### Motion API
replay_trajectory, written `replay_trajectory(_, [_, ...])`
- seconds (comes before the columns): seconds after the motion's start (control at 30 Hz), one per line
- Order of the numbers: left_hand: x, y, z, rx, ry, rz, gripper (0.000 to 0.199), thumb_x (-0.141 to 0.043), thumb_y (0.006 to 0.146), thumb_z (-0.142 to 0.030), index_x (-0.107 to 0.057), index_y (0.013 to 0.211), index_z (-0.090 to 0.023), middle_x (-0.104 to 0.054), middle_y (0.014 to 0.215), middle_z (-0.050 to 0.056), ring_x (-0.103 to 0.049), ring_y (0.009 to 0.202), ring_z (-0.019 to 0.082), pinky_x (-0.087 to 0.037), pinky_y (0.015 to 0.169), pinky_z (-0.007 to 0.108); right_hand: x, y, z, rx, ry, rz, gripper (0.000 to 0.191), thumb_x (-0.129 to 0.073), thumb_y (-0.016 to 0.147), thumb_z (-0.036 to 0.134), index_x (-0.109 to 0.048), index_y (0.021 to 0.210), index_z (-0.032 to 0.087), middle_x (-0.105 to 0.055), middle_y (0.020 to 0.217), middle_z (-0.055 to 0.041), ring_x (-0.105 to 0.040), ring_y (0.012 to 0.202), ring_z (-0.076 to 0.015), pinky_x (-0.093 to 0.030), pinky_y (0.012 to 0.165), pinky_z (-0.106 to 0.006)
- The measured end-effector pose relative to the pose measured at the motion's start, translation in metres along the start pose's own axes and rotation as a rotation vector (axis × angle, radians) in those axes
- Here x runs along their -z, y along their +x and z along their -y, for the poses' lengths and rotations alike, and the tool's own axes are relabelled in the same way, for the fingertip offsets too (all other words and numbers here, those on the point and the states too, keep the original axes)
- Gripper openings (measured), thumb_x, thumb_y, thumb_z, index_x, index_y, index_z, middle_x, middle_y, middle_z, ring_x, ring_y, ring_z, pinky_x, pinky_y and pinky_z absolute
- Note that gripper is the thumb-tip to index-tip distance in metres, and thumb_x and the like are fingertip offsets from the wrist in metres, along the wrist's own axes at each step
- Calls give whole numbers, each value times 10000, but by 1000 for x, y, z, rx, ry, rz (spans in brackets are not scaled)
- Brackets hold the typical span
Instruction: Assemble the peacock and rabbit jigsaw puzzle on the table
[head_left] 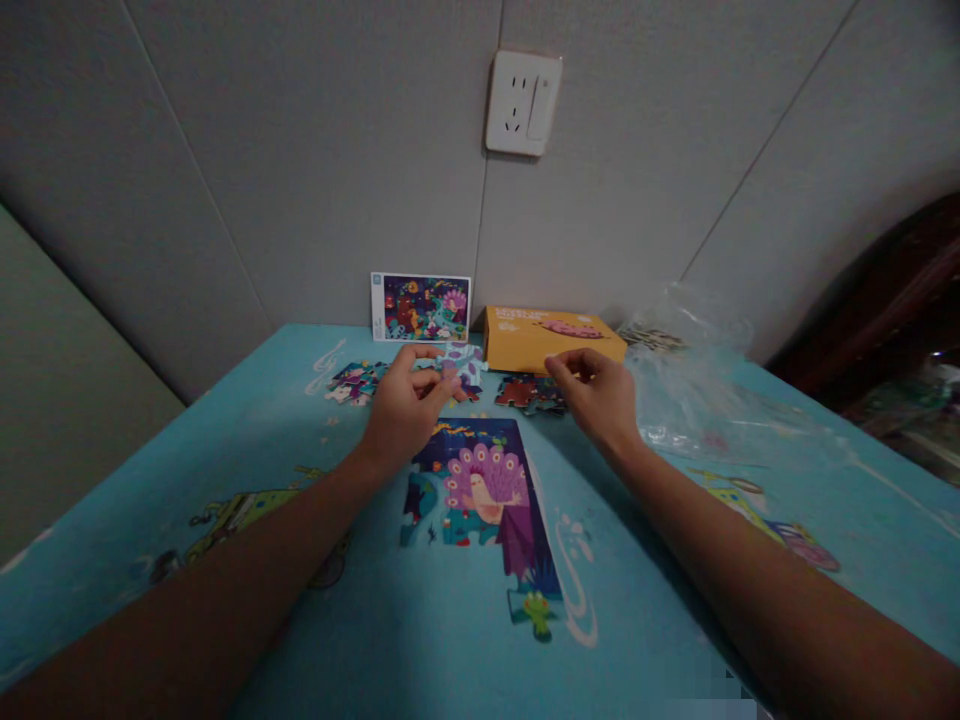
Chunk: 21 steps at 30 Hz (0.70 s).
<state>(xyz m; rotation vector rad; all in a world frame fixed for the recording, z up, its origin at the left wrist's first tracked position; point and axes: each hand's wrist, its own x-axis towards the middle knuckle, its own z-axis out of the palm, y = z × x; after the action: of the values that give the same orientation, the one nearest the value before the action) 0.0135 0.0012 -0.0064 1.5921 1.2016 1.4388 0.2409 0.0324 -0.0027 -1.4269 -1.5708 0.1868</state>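
Puzzle (484,495) edge meets open tablecloth (420,640), left hand (401,405) pinching a piece (466,362), right hand (602,395) curled, grip unclear.

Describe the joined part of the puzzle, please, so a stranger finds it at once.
On the blue table, find the orange box at the back. The joined part lies flat nearer the camera, between the left arm and right arm. Unlike the puzzle pieces farther back, it shows a bird with a fanned purple tail.
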Motion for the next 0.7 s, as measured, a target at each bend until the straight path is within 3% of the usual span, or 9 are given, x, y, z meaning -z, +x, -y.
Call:
replay_trajectory(0.07, [2,4,3,76,-25,-69,318,-631,799,-262,-440,1034,-165,-702,701,23,-543,488,91,-396,491,198,-4,1,-7,94,-171,83,453,-658,754,500,-714,1011,131,-668,869,-110,-587,792,-228,-430,717,-339])
replay_trajectory(0.13, [3,6,5,158,-44,-108,319,-620,803,-258,-449,1051,-153,-719,761,48,-472,431,64,-352,436,185,-9,-3,-9,174,-319,191,542,-679,733,518,-703,1106,126,-647,985,-162,-573,936,-286,-430,819,-393])
replay_trajectory(0.27, [3,7,10,305,-62,-115,460,-605,803,-228,-420,1212,-129,-729,911,90,-478,423,54,-343,402,178,-16,-8,-9,246,-470,325,442,-668,751,506,-743,1030,171,-622,989,-164,-545,994,-309,-424,866,-426])
replay_trajectory(0.4, [3,8,15,322,-37,-96,569,-614,799,-223,-377,1309,-133,-724,923,86,-471,393,46,-338,391,177,-15,-6,-7,254,-442,281,407,-677,750,511,-758,961,173,-620,974,-150,-546,986,-304,-433,872,-434])
replay_trajectory(0.53, [1,4,11,219,-19,54,627,-605,824,-290,-364,1387,-153,-708,772,21,-461,389,56,-331,401,178,-10,-10,5,335,-229,152,401,-680,770,502,-753,956,154,-607,1001,-136,-553,974,-263,-450,861,-397])
replay_trajectory(0.63, [0,-2,2,122,-3,281,600,-562,859,-327,-398,1409,-151,-590,523,-59,-425,374,70,-302,410,179,-8,-17,17,500,-103,185,377,-677,781,509,-749,968,189,-591,1054,-117,-535,1003,-250,-451,853,-390])
replay_trajectory(0.7, [0,-5,-4,92,22,356,536,-535,874,-332,-471,1362,-119,-550,470,-65,-401,369,72,-300,423,187,-7,-21,23,554,-73,194,355,-679,781,509,-753,944,203,-595,1021,-107,-532,984,-247,-448,842,-399])
